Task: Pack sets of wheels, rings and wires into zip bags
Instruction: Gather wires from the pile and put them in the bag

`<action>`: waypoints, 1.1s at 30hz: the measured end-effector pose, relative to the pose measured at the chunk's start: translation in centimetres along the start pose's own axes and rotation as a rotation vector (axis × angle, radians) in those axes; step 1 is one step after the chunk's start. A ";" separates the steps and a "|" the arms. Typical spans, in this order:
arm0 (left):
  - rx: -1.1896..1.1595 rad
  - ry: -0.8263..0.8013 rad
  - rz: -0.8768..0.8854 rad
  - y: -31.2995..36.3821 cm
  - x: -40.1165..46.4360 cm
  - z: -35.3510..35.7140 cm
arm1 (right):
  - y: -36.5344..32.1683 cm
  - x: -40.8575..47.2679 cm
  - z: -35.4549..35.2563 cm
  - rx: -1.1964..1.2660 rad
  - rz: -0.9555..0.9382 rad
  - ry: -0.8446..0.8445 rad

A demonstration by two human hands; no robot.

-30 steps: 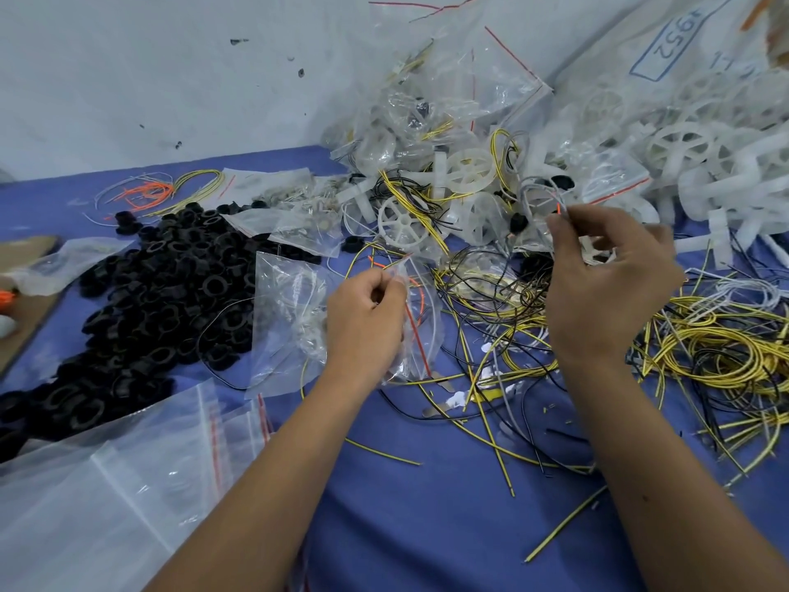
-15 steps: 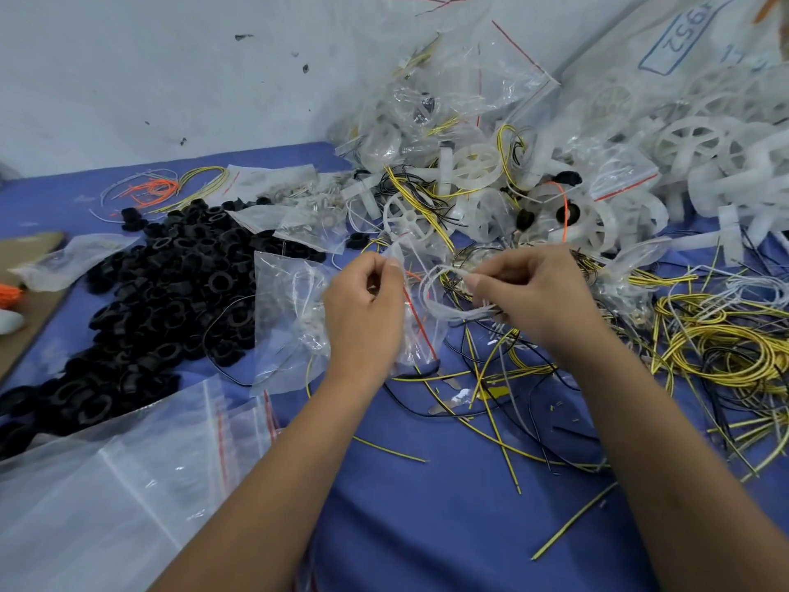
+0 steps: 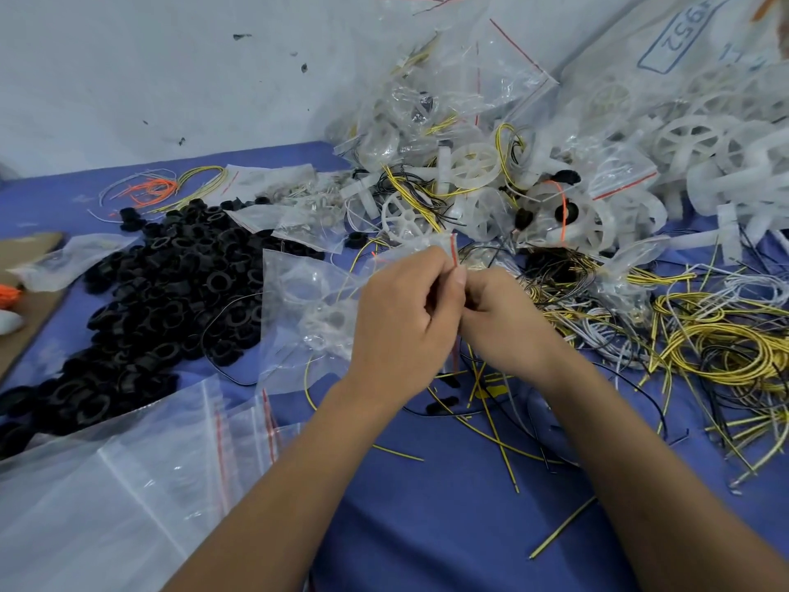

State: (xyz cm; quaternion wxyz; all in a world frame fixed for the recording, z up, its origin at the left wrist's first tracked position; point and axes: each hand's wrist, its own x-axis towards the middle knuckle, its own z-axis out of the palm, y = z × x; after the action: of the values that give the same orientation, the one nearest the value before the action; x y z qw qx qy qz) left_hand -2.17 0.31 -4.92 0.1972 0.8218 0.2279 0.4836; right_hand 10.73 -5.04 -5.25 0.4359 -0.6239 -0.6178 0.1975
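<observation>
My left hand [image 3: 403, 314] pinches the red-striped mouth of a clear zip bag [image 3: 311, 318] that holds white wheels. My right hand [image 3: 497, 318] sits tight against the left one, its fingers curled at the same bag mouth; what it holds is hidden between the hands. A heap of black rings [image 3: 162, 292] lies to the left. Loose yellow, black and white wires [image 3: 704, 343] sprawl to the right. White wheels [image 3: 474, 164] and packed bags pile up at the back.
A stack of unfilled zip bags [image 3: 128, 484] lies at the front left. A brown board [image 3: 25, 301] is at the left edge. Short wire offcuts [image 3: 491, 425] are scattered on the blue cloth [image 3: 448, 527] below my hands. A wall rises behind.
My right hand came back from the wheel pile at the back right and closed in on the bag mouth beside my left hand. The left hand kept hold of the bag.
</observation>
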 end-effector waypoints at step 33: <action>0.204 0.045 -0.517 -4.3 -0.5 -0.1 | 2.8 0.1 -3.6 -0.541 0.052 0.438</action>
State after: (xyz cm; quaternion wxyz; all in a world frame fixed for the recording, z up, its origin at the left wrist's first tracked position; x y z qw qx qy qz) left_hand -3.27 3.58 -7.54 0.2254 0.7409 0.4819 0.4100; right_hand 15.25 -5.62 -5.47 0.3718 -0.7599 -0.5236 -0.1006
